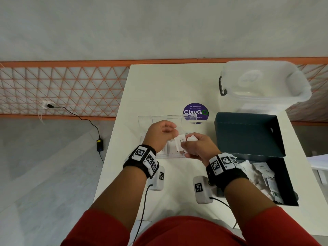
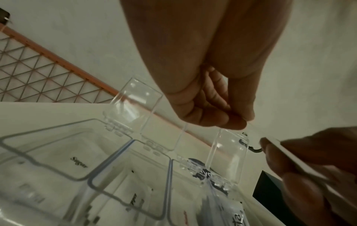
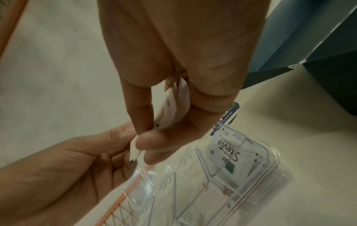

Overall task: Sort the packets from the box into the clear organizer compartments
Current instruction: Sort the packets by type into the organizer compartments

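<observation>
A clear organizer [image 1: 160, 119] lies on the white table with its lids open; its compartments hold a Sugar packet [image 2: 79, 162] and a Stevia packet [image 3: 226, 151]. Above it, my right hand [image 1: 186, 143] grips several white packets [image 1: 180, 142] between thumb and fingers [image 3: 146, 145]. My left hand [image 1: 171, 133] meets it from the left and pinches the end of one packet [image 3: 135, 149]. The dark box [image 1: 288, 176] at my right still holds several packets [image 1: 266, 176].
The box's open lid [image 1: 248, 132] stands right of the organizer. A clear lidded tub [image 1: 262, 82] sits at the back right, with a purple round sticker [image 1: 195, 112] behind the organizer. The table's left edge [image 1: 113, 132] drops to the floor, where a charger [image 1: 99, 145] lies.
</observation>
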Action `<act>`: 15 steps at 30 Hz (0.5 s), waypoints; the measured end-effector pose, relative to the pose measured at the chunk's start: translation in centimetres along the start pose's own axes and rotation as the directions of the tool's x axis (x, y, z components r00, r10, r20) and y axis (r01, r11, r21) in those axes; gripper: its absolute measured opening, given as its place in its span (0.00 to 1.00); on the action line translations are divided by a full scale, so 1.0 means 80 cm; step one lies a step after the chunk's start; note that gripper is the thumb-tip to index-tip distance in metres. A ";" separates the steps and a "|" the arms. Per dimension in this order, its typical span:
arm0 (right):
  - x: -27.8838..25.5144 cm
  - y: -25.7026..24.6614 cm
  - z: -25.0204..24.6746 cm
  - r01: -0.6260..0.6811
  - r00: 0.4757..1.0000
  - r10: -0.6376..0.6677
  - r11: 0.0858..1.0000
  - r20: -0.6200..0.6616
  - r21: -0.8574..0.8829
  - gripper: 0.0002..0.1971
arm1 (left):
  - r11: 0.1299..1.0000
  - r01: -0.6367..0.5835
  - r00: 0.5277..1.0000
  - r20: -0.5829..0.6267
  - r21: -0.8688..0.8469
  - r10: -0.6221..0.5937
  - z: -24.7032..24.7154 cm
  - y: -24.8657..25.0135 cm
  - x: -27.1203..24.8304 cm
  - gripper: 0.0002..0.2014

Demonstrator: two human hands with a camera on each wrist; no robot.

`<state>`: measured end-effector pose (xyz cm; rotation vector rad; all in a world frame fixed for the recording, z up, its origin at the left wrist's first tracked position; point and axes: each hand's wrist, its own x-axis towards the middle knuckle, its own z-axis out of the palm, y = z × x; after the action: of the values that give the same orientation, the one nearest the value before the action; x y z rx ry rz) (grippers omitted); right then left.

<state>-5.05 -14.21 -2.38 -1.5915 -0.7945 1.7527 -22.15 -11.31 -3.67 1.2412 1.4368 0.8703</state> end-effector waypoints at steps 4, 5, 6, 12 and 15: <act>-0.003 0.001 0.004 -0.001 1.000 0.001 1.000 -0.009 0.018 0.12 | 0.999 -0.004 1.000 0.022 -0.032 0.005 -0.006 0.000 -0.005 0.08; -0.003 0.000 0.004 0.003 1.000 -0.003 1.000 -0.011 0.030 0.12 | 1.000 0.003 0.999 0.044 -0.012 -0.003 -0.008 -0.001 -0.006 0.09; -0.004 0.000 0.005 0.006 1.000 -0.006 0.999 -0.010 0.036 0.12 | 1.000 0.008 0.999 0.051 0.017 -0.009 -0.009 -0.003 -0.007 0.09; -0.009 0.001 0.009 -0.010 1.000 0.010 1.000 -0.007 0.006 0.09 | 1.000 0.020 0.991 -0.131 -0.012 -0.021 -0.031 -0.006 -0.004 0.09; -0.008 0.003 0.008 -0.025 0.999 0.025 1.000 -0.037 -0.008 0.09 | 0.998 0.051 0.982 -0.184 0.036 -0.044 -0.048 -0.012 -0.001 0.07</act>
<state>-5.63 -14.85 -2.14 -1.6417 -0.7689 1.7339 -26.14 -11.28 -3.66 1.1762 1.6308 0.9462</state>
